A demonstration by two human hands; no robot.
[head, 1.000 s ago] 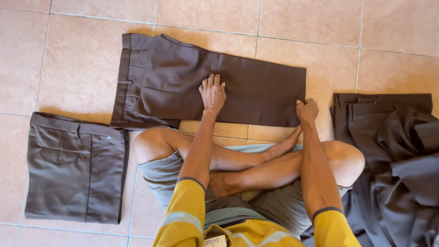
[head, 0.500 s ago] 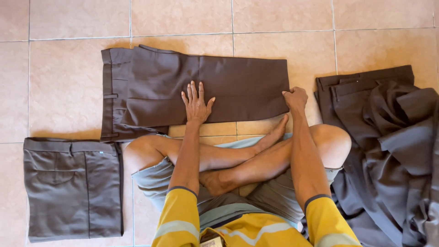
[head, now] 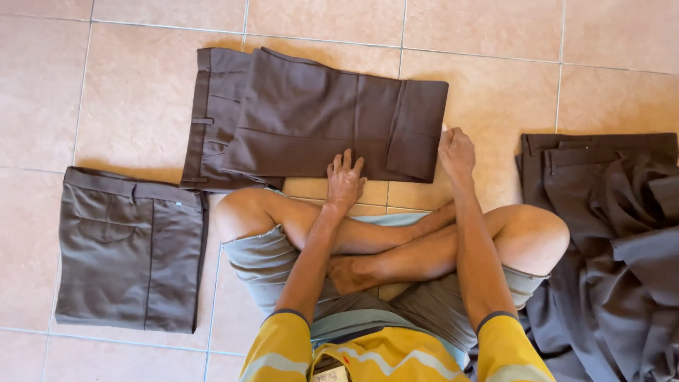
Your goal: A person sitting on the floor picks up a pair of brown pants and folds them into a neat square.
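A pair of brown trousers [head: 311, 120] lies flat on the tiled floor in front of my crossed legs, its leg end turned back on itself at the right. My left hand [head: 344, 180] presses palm-down on the near edge of the trousers, fingers spread. My right hand [head: 456, 152] rests at the folded right end, fingers curled on the hem and touching the floor. I cannot tell whether it pinches the cloth.
A folded pair of brown trousers [head: 127, 247] lies on the floor at my left. A heap of unfolded brown trousers [head: 608, 240] sits at my right, against my right knee. Beige floor tiles [head: 495, 42] stretch beyond.
The leg end of the trousers has been folded over toward the waist. My left hand slid to the near edge, and my right hand has come to the new fold.
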